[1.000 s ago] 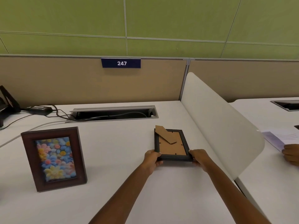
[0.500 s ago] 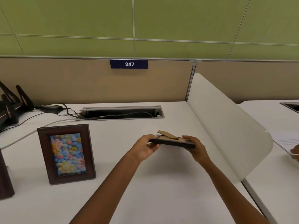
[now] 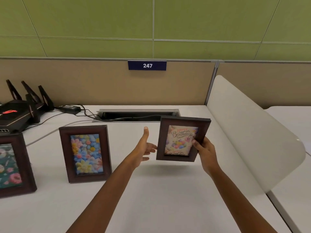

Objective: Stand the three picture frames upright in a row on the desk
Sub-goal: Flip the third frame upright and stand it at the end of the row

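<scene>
My right hand (image 3: 204, 149) grips the lower right edge of a dark brown frame with a "Happy Birthday" picture (image 3: 180, 137), held upright and slightly tilted above the white desk (image 3: 151, 190). Just left of that frame my left hand (image 3: 145, 146) is open, fingers spread, touching nothing. A second brown frame with colourful flowers (image 3: 85, 153) stands upright on the desk to the left. A third frame with a dark floral picture (image 3: 12, 165) stands at the far left, cut off by the image edge.
A black router with antennas (image 3: 21, 110) and a power brick with cables (image 3: 71, 107) sit at the back left. A cable slot (image 3: 138, 115) runs along the desk's rear. A white curved divider (image 3: 249, 137) bounds the desk on the right.
The frame lay face down, then was lifted flat with both hands. Now it is turned upright with the picture facing me, held by the right hand alone; the left hand has let go.
</scene>
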A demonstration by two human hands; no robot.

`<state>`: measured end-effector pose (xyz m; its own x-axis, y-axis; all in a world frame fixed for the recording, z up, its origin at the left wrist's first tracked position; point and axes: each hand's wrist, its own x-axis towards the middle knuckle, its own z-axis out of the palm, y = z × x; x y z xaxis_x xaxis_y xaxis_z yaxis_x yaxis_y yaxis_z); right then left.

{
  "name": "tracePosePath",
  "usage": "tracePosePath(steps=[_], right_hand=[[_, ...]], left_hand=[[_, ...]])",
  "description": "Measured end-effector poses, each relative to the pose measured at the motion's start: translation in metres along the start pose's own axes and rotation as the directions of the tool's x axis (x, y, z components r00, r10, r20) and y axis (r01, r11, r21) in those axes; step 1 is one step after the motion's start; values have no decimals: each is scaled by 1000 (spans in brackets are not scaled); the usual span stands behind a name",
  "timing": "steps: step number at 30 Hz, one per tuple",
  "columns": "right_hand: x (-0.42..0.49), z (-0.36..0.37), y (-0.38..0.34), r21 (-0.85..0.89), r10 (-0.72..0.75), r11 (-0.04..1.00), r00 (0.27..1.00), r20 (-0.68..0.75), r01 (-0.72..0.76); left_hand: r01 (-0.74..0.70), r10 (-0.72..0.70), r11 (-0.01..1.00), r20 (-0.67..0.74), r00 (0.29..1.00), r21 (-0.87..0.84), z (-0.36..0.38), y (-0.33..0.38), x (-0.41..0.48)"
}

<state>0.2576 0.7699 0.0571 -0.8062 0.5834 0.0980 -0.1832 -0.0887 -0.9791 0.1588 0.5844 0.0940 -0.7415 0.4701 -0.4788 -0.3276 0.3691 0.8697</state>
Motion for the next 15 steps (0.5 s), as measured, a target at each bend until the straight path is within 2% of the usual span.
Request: tracePosePath(steps=[6,10,15], right_hand=[[-3,13,3,-33,76,997,995,71,-74],[-6,20,10,-57,131,990,984,122,-125],[-5,25,17,-88,174,982,979,105,-166]], left_hand=[[-47,47,999,-15,999,-3,0,-9,2],[-80,81,991,11,997,-108,0,-20,15],[-86,82,980,-30,996,-182,6,-25,20]])
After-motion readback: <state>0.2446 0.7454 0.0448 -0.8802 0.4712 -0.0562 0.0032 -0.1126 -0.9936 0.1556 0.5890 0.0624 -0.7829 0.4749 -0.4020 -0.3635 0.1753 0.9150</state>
